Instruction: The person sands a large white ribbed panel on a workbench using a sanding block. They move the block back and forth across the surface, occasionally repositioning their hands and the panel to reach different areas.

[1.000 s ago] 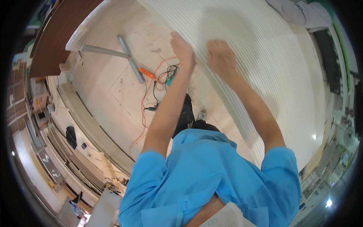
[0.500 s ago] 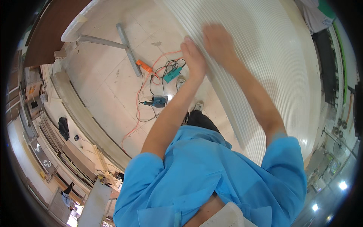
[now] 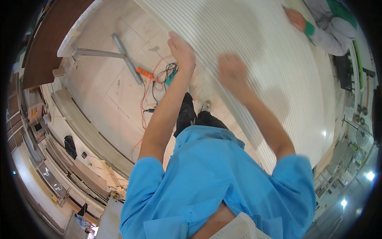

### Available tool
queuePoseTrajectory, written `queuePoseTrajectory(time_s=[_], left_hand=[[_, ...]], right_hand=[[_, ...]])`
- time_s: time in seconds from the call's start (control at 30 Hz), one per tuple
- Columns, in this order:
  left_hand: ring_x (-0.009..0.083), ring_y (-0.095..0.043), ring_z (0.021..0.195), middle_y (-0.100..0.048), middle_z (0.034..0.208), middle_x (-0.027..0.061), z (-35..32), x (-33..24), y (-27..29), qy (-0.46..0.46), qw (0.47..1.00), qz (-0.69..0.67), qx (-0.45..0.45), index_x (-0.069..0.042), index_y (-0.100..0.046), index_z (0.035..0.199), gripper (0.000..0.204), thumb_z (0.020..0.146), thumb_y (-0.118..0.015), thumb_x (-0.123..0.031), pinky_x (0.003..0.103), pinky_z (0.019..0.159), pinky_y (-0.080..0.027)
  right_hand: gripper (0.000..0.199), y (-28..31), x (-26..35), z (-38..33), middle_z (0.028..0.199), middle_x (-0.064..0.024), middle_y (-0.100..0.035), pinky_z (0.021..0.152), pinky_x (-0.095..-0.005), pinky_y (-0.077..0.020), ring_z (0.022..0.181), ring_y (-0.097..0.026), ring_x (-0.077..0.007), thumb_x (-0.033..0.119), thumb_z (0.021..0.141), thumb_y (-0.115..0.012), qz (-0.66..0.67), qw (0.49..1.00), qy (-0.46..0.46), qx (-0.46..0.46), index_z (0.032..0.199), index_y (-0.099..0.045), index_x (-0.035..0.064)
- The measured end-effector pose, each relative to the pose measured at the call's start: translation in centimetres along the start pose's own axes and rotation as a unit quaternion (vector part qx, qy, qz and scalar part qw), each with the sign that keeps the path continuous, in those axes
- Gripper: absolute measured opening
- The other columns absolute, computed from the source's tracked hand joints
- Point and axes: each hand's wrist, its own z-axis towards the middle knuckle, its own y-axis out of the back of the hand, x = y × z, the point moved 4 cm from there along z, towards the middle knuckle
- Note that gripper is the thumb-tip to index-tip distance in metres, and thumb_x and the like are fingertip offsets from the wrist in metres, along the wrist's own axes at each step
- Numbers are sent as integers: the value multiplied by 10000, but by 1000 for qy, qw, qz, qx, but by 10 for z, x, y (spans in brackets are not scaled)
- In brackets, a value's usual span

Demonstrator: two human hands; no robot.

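Observation:
A large white ribbed panel (image 3: 274,75) stretches from in front of me to the right, its long edge running diagonally past my hands. My left hand (image 3: 183,51) is at that edge with its fingers bent together; whatever they hold, if anything, is hidden. Over the ribs, a short way in from the edge, is my right hand (image 3: 232,71), blurred by motion. Its fingers are curled down toward the surface, and I cannot make out what lies under them.
Another person's hand (image 3: 295,19) with a green cuff is over the panel's far right side. On the floor to the left lie an orange power strip (image 3: 144,73), tangled cables (image 3: 162,75) and a partly hidden teal thing (image 3: 170,79). A grey metal leg (image 3: 126,57) stands beyond them.
My left hand has shifted left along the panel's edge. My right hand has moved down the ribs toward me. The other person's hand has come into view at the upper right.

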Motion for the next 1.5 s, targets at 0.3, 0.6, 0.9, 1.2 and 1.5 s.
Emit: queuePoseTrajectory(time_s=[0.3, 0.6, 0.9, 1.2, 1.5], left_hand=[[239, -547, 959, -605, 1052, 176, 16, 8, 14, 80, 992, 47, 81, 94, -511, 1160, 584, 1089, -375, -469, 393, 913, -440], [171, -591, 1006, -630, 1077, 80, -238, -32, 61, 46, 886, 75, 454, -11, -589, 1238, 353, 985, -637, -252, 329, 939, -483], [114, -585, 680, -659, 771, 35, -355, -37, 30, 295, 695, 80, 650, -29, -670, 913, 264, 984, -668, -283, 279, 637, -472], [122, -491, 583, -539, 667, -1, -372, -21, 36, 508, 620, 47, 596, -103, -659, 862, 335, 1010, -502, -359, 276, 553, -387], [136, -452, 622, -512, 698, -3, -374, 0, 36, 470, 665, 9, 580, -98, -626, 905, 586, 1060, -320, -574, 284, 599, -381]], right_hand=[[160, 7, -5, -19, 903, -111, -664, 714, -472, -557, 911, -651, -325, 90, 801, -626, 7, 999, 16, -35, 957, -655, 71], [74, 157, -16, -271, 792, -82, -613, 582, -336, -473, 683, -598, -221, 41, 908, -644, 121, 935, -330, -42, 981, -632, 33], [224, 176, 16, -261, 883, -92, -656, 735, -370, -527, 806, -645, -211, 132, 969, -650, 312, 826, -417, -214, 1141, -620, -8], [440, 196, 42, -281, 1148, -99, -651, 939, -493, -476, 1087, -608, -317, 252, 854, -756, 84, 988, -104, 74, 1230, -620, 68], [116, 174, 29, -272, 896, -96, -658, 762, -443, -482, 843, -632, -323, 138, 905, -684, 147, 950, -277, 3, 999, -658, 74]])
